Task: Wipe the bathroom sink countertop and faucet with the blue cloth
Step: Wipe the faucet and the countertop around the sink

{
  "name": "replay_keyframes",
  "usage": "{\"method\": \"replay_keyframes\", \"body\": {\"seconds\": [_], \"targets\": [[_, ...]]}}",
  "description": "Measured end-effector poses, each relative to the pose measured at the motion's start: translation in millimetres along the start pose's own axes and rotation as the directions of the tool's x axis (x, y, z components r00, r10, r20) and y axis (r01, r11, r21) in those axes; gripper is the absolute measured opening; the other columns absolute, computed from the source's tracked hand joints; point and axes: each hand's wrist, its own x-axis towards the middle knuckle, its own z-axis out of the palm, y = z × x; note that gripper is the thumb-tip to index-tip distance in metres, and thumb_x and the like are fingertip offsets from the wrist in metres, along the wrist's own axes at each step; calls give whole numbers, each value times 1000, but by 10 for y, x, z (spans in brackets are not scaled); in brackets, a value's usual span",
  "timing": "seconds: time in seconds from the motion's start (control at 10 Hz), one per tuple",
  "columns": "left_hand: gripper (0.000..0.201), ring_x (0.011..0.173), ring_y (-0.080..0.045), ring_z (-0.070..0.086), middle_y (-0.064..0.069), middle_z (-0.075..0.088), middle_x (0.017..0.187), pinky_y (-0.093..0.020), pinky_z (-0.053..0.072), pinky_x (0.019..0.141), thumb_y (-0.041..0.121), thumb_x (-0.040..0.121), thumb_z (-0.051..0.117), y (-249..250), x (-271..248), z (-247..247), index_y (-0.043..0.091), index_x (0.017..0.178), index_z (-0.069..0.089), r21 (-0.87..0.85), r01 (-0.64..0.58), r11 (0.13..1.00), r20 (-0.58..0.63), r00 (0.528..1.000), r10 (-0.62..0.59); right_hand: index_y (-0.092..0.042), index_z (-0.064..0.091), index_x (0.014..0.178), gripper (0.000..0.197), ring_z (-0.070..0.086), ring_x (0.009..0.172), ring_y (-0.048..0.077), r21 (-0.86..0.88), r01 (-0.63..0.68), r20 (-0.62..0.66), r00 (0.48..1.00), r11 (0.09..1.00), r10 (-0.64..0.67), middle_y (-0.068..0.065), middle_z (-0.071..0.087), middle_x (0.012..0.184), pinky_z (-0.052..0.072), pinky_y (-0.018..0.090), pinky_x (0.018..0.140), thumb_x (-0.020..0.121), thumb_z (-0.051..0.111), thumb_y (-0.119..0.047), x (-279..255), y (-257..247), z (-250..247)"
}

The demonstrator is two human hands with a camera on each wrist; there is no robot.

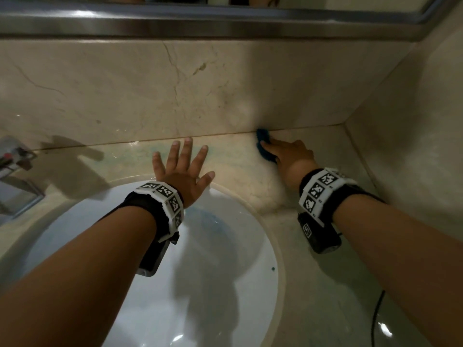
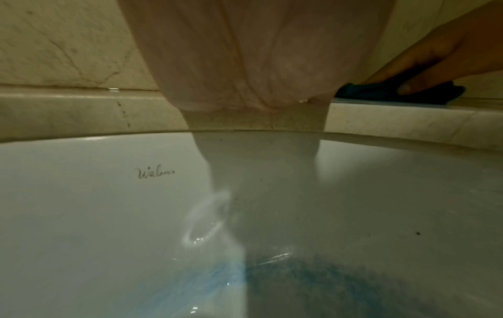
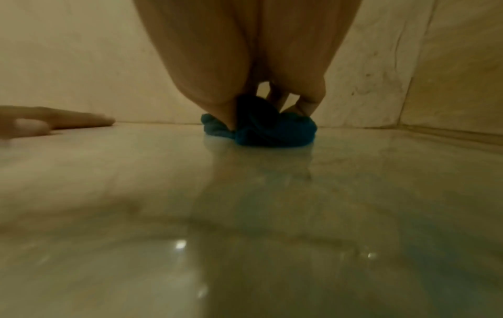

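Observation:
The blue cloth [image 1: 263, 146] [image 3: 272, 133] is bunched on the beige marble countertop [image 1: 238, 176] [image 3: 245, 215], close to the back wall and right of the sink. My right hand [image 1: 283, 152] [image 3: 245, 64] grips it from above, thumb and curled fingers round the wad, pressing it onto the stone. In the left wrist view the cloth [image 2: 381, 94] shows under those fingers [image 2: 419, 86]. My left hand [image 1: 184, 159] lies flat behind the basin, fingers spread, holding nothing. The chrome faucet [image 1: 15, 161] stands at the far left, partly cut off.
The white oval sink [image 1: 200, 284] [image 2: 108, 215] lies below my left wrist, with a faint blue smear [image 1: 208, 219] inside. The back wall [image 1: 175, 91] and right side wall [image 1: 413, 121] meet in a corner beyond the cloth. A black cable [image 1: 375, 319] runs at the front right.

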Motion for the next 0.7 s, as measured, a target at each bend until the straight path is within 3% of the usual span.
{"method": "replay_keyframes", "body": {"seconds": [0.1, 0.3, 0.4, 0.5, 0.6, 0.7], "targets": [[63, 143, -21, -21, 4, -25, 155, -56, -9, 112, 59, 94, 16, 0, -1, 3, 40, 145, -15, -2, 6, 1000, -4, 1000, -6, -38, 35, 140, 57, 35, 132, 33, 166, 111, -198, 977, 980, -77, 3, 36, 147, 31, 48, 108, 92, 39, -8, -166, 7, 198], [63, 143, -21, -20, 4, -26, 154, -56, -9, 113, 59, 94, 15, 21, -11, -18, 40, 145, -15, 16, 17, 1000, 6, 1000, -17, -37, 50, 131, 57, 44, 124, 33, 272, 179, -221, 968, 946, -120, 9, 48, 137, 37, 44, 103, 86, 40, -3, -347, -67, 408], [63, 143, -21, -20, 4, -27, 154, -56, -8, 113, 59, 94, 14, 30, -15, -25, 39, 145, -16, 25, 15, 1000, 14, 1000, -15, -29, 56, 127, 50, 47, 123, 24, 421, 177, -213, 973, 890, -93, 7, 52, 135, 37, 31, 101, 86, 46, -2, -396, -108, 438], [63, 143, -21, -22, 4, -28, 154, -57, -9, 113, 59, 94, 13, 28, -9, -17, 39, 145, -17, 28, 14, 1000, 20, 1000, -15, -8, 64, 117, 39, 57, 109, 7, 871, 56, -106, 991, 488, 76, 4, 60, 127, 44, 13, 83, 78, 69, -5, -461, -221, 479], [63, 142, -21, -24, 4, -31, 153, -57, -11, 112, 60, 94, 12, 30, -8, -21, 38, 145, -19, 25, 21, 999, 41, 999, -22, -18, 54, 129, 49, 43, 130, 23, 392, 262, -221, 957, 882, -187, 3, 46, 142, 33, 35, 106, 87, 47, 4, -603, -225, 512], [64, 142, -22, -25, 4, -31, 152, -57, -11, 112, 59, 94, 13, 37, -13, -33, 37, 145, -19, 14, 28, 1000, 50, 998, -29, -23, 51, 132, 53, 37, 134, 27, 296, 307, -192, 947, 905, -258, 0, 41, 146, 26, 38, 110, 88, 40, 5, -647, -187, 555]]}}
